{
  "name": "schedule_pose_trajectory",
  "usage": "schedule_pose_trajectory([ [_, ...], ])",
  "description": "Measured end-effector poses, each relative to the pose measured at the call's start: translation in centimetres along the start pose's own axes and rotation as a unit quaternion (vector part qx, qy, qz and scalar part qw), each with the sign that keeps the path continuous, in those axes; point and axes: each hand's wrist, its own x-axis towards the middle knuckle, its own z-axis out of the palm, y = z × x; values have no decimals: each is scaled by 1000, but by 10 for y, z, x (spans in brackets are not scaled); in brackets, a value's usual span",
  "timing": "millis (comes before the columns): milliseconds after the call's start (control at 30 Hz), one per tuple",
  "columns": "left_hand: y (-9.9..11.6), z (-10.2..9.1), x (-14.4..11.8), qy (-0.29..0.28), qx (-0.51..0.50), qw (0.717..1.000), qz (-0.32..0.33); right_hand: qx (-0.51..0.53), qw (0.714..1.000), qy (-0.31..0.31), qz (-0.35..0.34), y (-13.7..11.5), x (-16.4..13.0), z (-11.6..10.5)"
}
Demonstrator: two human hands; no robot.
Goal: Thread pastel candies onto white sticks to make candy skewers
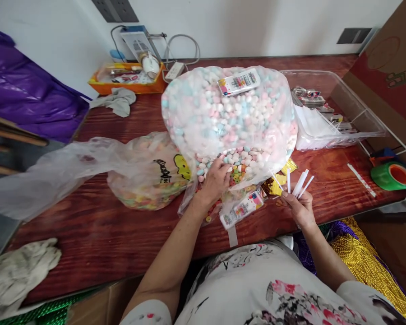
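Observation:
My left hand [216, 178] reaches into the mouth of a large clear plastic bag [186, 108], its fingers apart over small pastel balls [243, 155] and colourful ring-shaped beads [237, 174]. Its fingertips are partly hidden among them. My right hand [299, 207] is closed around several thin white strips [301, 183], which fan upward above the table's front edge. Shiny gold foil [274, 186] lies just left of that hand. Between my hands a printed white packet [242, 210] rests at the bag's mouth. A similar packet [239, 82] lies on top of the bag.
A second tied plastic bag [145, 180] lies left on the wooden table [115, 243]. At the right are a clear bin [362, 106] of packets, green tape [392, 176] and a loose white strip [361, 179]. An orange tray [104, 85] and crumpled cloths [20, 266] are on the left.

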Motion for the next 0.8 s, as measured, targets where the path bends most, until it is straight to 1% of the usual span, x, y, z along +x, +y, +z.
schedule_pose_trajectory([
  [67,-1,1,0,-16,-40,999,-4,-20,999,-24,-9,3,0,9],
  [100,-2,0,1,-15,-67,997,-16,-33,999,-33,-12,5,-1,13],
  [167,0,-4,1,5,-148,987,-68,-61,997,-51,-16,8,-3,22],
  [200,3,-8,0,18,-207,972,-109,-78,995,-61,-20,9,-4,26],
  [233,7,-14,-2,33,-278,948,-154,-97,992,-72,-27,8,-6,30],
  [267,11,-20,-6,49,-355,913,-197,-117,989,-86,-38,6,-7,34],
  [333,23,-35,-15,81,-489,829,-259,-158,977,-125,-73,-1,-10,44],
  [367,29,-42,-21,97,-534,792,-278,-175,969,-148,-95,-5,-11,49],
  [400,35,-48,-27,113,-562,765,-292,-188,960,-172,-115,-9,-12,54],
  [433,41,-53,-33,130,-576,748,-303,-198,952,-195,-132,-12,-12,59],
  [467,47,-57,-39,147,-581,738,-310,-205,944,-215,-144,-15,-13,63],
  [500,52,-60,-44,164,-580,735,-310,-212,938,-231,-150,-17,-13,67],
  [600,64,-65,-59,204,-566,747,-284,-228,925,-261,-152,-18,-14,75],
  [700,72,-69,-70,201,-568,752,-269,-242,922,-265,-142,-17,-14,78],
  [767,74,-70,-75,185,-576,742,-289,-246,924,-262,-129,-17,-15,78],
  [800,75,-70,-76,178,-581,732,-308,-245,925,-262,-124,-17,-16,77],
])
